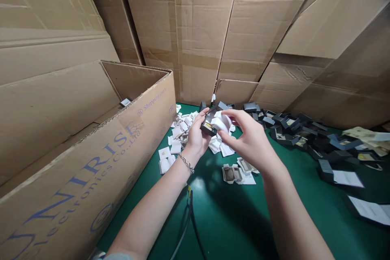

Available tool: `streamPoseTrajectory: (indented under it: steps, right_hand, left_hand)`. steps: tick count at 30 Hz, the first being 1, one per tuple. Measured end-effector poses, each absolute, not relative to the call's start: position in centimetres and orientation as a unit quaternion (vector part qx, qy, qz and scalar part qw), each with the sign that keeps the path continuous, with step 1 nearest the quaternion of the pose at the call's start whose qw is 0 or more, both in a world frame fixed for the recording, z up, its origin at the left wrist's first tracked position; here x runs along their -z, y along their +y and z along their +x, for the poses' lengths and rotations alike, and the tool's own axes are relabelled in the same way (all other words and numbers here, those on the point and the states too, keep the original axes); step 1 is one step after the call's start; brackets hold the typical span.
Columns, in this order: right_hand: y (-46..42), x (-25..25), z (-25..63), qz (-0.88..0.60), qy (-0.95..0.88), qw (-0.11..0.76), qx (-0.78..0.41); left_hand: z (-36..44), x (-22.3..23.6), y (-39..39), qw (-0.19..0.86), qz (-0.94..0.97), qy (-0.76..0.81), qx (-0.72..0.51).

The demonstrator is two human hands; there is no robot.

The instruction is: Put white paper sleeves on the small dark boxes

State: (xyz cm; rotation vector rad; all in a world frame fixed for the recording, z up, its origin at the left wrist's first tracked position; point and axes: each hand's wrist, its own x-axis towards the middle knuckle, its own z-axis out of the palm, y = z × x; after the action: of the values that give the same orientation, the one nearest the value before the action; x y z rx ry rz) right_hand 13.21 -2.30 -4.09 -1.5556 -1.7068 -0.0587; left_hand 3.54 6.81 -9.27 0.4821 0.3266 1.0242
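Observation:
My left hand point(197, 134) is closed round a small black box point(209, 128) whose lid stands up. Something yellow shows inside the box. In my right hand point(248, 132), fingers and thumb grip a white insert point(222, 122) at the box's opening; whether it still touches the box I cannot tell. Beneath and behind both hands lies a heap of white inserts and paper pieces point(183, 126). Nearer to me, below the right hand, are several grey-white moulded pieces point(233, 174) on the green tabletop point(213, 215).
A large open cardboard carton point(128, 150) with blue print stands along the left. Many black boxes point(313, 134), some open, are piled on the right. Cardboard walls point(195, 28) close off the back. A dark cable point(191, 219) runs along the table front.

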Motion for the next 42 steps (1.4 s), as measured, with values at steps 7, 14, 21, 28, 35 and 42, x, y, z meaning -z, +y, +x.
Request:
streamPoseTrajectory:
  steps: [7,14,21,28,35,42]
  right_hand:
    - [-1.6,5.0,12.4,-0.659,-0.671,0.341,0.018]
    - [-1.4,5.3,12.1,-0.680,-0.655,0.328,0.027]
    - [-1.3,5.5,12.1,-0.675,-0.649,0.351,0.018]
    - [-1.3,5.5,12.5,-0.657,-0.673,0.340,-0.029]
    - [-1.0,5.5,13.3,-0.626,-0.687,0.362,-0.069]
    - [-0.9,5.6,13.3,-0.614,-0.692,0.365,-0.105]
  left_hand:
    - [3.2,9.3,6.7,0.817,0.262,0.151,-0.490]
    - [3.3,9.5,6.7,0.802,0.303,0.151,-0.492]
    - [2.9,9.4,6.8,0.795,0.326,0.140,-0.492]
    - [2.9,9.5,6.7,0.794,0.325,0.144,-0.493]
    - [3.0,9.4,6.5,0.792,0.333,0.152,-0.489]
    - [3.1,9.2,6.3,0.780,0.333,0.172,-0.501]
